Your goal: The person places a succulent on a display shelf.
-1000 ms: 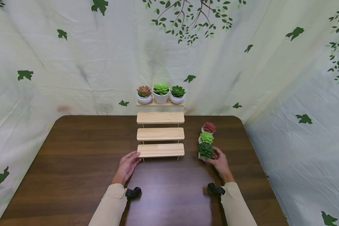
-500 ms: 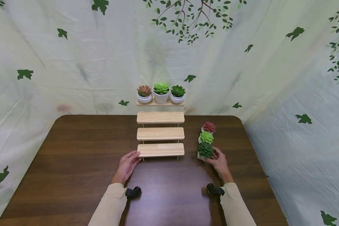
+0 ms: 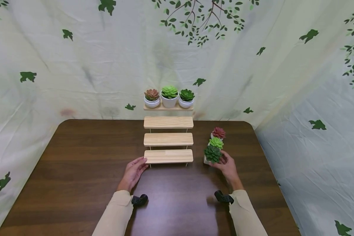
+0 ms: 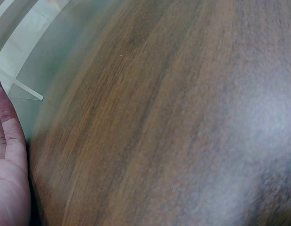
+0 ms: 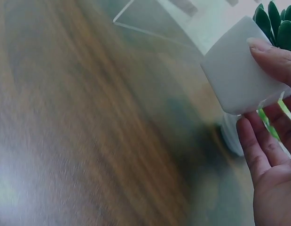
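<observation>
My right hand (image 3: 228, 167) grips a dark green potted succulent (image 3: 212, 153) at the right of the table. In the right wrist view its white, square-sided pot (image 5: 241, 70) is tilted, with the thumb on its side and fingers at its base. My left hand (image 3: 133, 172) holds the left front corner of the lowest board of a tiered wooden shelf (image 3: 168, 156); in the left wrist view only part of that hand (image 4: 9, 174) shows. Behind the held plant stand a light green succulent (image 3: 216, 142) and a red one (image 3: 219, 132).
On the top tier stand a brownish succulent (image 3: 151, 95), a bright green one (image 3: 169, 92) and a green one (image 3: 187, 95), all in white pots. The lower boards are bare. The dark wooden table (image 3: 85, 157) meets a leaf-patterned curtain (image 3: 106, 65) behind.
My right hand has shifted the dark green succulent slightly left and up, away from the light green one. The left hand keeps its place at the shelf corner.
</observation>
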{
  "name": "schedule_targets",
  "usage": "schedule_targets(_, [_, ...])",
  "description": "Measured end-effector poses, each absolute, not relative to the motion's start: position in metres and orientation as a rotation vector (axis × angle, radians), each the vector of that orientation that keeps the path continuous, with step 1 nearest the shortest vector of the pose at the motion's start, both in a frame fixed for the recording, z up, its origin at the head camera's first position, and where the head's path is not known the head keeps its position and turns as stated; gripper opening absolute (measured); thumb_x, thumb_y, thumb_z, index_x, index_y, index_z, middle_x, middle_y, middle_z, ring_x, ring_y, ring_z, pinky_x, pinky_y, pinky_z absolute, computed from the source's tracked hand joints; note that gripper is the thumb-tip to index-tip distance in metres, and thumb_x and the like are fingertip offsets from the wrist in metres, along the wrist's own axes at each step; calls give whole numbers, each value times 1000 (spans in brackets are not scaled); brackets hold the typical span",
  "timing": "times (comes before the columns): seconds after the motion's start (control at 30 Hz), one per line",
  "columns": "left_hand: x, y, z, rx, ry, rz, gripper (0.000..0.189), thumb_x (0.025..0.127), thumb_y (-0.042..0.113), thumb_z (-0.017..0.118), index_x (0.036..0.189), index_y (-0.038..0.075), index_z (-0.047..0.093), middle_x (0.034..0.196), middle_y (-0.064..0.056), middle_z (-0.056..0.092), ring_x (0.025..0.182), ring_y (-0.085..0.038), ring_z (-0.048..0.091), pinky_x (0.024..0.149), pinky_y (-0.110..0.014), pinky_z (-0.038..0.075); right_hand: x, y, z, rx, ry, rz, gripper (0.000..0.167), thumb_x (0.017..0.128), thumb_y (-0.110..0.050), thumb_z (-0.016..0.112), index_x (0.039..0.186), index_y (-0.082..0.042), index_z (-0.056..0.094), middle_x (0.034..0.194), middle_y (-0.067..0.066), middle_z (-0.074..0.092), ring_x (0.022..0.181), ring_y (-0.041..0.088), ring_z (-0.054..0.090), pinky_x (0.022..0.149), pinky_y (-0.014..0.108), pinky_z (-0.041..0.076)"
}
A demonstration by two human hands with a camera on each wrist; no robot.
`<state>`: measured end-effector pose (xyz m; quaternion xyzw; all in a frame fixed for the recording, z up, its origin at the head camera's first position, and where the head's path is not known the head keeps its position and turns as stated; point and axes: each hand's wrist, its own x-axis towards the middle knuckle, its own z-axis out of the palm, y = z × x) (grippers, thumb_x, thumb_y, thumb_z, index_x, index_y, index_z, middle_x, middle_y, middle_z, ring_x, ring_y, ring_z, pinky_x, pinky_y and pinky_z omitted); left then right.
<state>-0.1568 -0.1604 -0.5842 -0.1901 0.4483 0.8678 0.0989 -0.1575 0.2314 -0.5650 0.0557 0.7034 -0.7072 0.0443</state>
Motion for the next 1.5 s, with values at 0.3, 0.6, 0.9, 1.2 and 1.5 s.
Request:
schedule_targets(0.3, [-157,-160,-584,-533,1351,2555,19,94,-3,57,83,10,66,82,0,69,77,-10,66,77,-23,55,-164,217,-540,138,2196,-2185,62,76,13,72,131,4,46,131,21,51,109,11,58,88,20,52])
schedule_targets(0.6, [-152,-161,-591,-248,1377,2647,10,84,11,75,91,9,68,88,1,69,81,-8,66,76,-21,56,-175,203,-519,126,2204,-2189,66,75,13,72,134,5,43,133,24,50,114,18,56,88,19,51])
schedule_targets(0.9, [-158,-159,-587,-554,1357,2557,15,93,-1,59,84,10,66,83,0,69,77,-10,66,77,-23,55,-189,189,-500,48,2183,-2188,66,76,10,74,135,2,45,133,19,51,117,19,55,90,20,51])
schedule_targets(1.2, [-156,-161,-584,-569,1333,2563,21,94,-4,55,83,10,66,83,0,69,77,-10,65,77,-24,56,-202,171,-482,-15,2084,-2233,63,78,12,71,134,2,44,138,19,47,129,29,46,91,22,50])
schedule_targets(1.5, [-157,-162,-585,-545,1340,2561,18,94,-4,56,85,9,66,84,-1,68,78,-10,65,77,-24,56,-214,153,-467,-102,2043,-2255,62,76,11,73,133,1,47,135,19,51,126,28,50,94,27,50])
